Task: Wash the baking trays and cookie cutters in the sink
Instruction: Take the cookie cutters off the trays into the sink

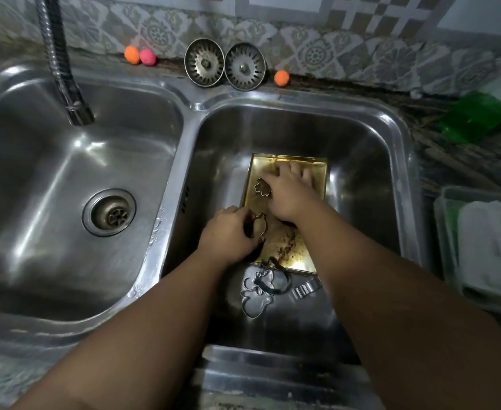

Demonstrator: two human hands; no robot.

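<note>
- Hands first: the left hand (228, 235) is curled round a thin metal cookie cutter (259, 227) at the tray's 9 o'clock edge; the right hand (290, 190) lies spread, palm down, on the tray floor toward 12 o'clock, whether pressing a cloth or nothing I cannot tell.
- Beside the right thumb sits a flower-shaped metal cutter (262, 187), loose on the tray.
- Under both hands is the rectangular, brass-coloured baking tray (287, 247), crusted brown, lying flat in the right-hand steel sink basin (361, 179).
- At the tray's 6 o'clock, on the basin floor, lie a figure-shaped silver cutter (255, 294) and a fluted silver cutter (305, 287).
- Handling, as I judge it: the tray looks stiff and light, slippery once wet, best gripped by its raised rims; the cutters are thin, bendable and sharp-edged, so pinch their walls gently.
- The flexible chrome tap (62, 60) hangs over the left basin, at 10 o'clock.
</note>
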